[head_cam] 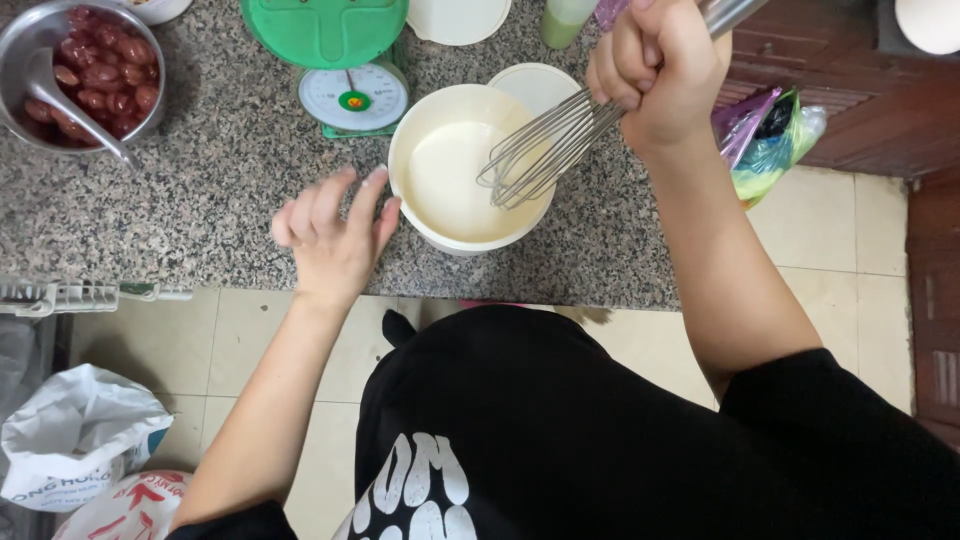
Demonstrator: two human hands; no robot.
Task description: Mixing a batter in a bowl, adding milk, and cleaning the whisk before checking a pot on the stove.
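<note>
A white round tub (420, 120) of pale cream batter stands on the speckled granite counter (200, 200). My right hand (662, 70) grips the handle of a metal whisk (540, 150), whose wires hang over the tub's right side above the batter. To the tub's left, my left hand (335, 235) rests on the counter with fingers spread, fingertips touching the rim.
A green kitchen scale (340, 60) stands behind the tub. A metal bowl of red fruit with a spoon (85, 70) sits at the far left. White lids (535, 85) lie behind the tub. Bags lie on the tiled floor: white ones (80, 435) at left, coloured ones (770, 140) at right.
</note>
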